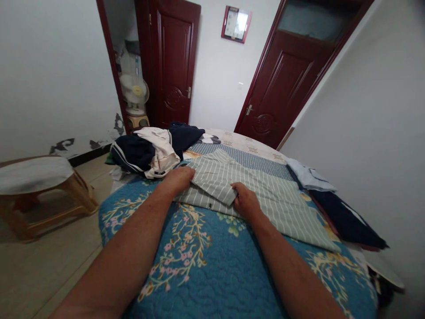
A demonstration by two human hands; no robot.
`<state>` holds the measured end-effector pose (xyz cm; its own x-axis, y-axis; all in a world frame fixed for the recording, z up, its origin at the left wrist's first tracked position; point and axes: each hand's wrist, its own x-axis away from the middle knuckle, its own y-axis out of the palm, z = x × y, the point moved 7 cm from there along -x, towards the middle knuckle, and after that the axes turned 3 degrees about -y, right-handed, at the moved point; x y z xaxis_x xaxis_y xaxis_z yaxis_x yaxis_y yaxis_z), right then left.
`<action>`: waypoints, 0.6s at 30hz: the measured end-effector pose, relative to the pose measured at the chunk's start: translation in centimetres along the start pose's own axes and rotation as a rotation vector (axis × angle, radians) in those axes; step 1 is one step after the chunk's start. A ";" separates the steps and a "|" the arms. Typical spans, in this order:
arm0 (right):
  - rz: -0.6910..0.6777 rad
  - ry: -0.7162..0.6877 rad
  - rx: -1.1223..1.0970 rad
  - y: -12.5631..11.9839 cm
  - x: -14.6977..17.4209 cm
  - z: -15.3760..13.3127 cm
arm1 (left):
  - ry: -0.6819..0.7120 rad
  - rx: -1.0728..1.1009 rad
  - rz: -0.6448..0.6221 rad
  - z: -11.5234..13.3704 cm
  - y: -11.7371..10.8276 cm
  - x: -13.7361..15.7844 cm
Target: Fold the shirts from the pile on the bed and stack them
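Observation:
A pale green shirt with white stripes (279, 199) lies spread on the floral blue quilted cover (226, 270), its length running to the right. My left hand (181, 179) is closed on the shirt near its left end. Farther right, my right hand (246, 200) pinches the end of a striped sleeve that lies folded across the shirt's body. Fabric hides some of the fingertips of both hands. A small dark spot shows on the shirt's near edge between the hands.
Navy and cream clothes (162, 148) are heaped at the far left of the round surface. Folded garments (345, 212), light blue and navy, lie stacked at the right by the wall. A stool (43, 186) stands at left, and dark red doors (174, 62) are behind.

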<state>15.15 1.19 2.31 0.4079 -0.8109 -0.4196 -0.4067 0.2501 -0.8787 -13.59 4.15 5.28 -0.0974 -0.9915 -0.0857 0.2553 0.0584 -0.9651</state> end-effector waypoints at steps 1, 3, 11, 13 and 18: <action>-0.013 0.006 0.020 0.1 0.1 0.2 | 0.015 -0.029 0.000 0.1 0.1 0.0; -0.021 -0.031 0.049 0.1 0.1 0.1 | 0.036 -0.104 0.006 0.2 0.2 -0.1; -0.107 -0.164 0.139 0.7 0.1 -1.1 | -0.050 -0.158 0.047 -0.1 -0.7 0.0; -0.120 -0.180 0.172 0.7 0.0 -1.3 | -0.072 -0.177 0.044 0.1 -0.9 0.2; -0.080 -0.231 0.225 -0.2 -0.1 -2.2 | -0.105 -0.182 -0.023 0.0 -1.0 0.7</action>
<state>13.40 0.04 3.00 0.6167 -0.6976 -0.3648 -0.1858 0.3214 -0.9285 -13.94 3.41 6.22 0.0024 -0.9989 -0.0459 0.0751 0.0459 -0.9961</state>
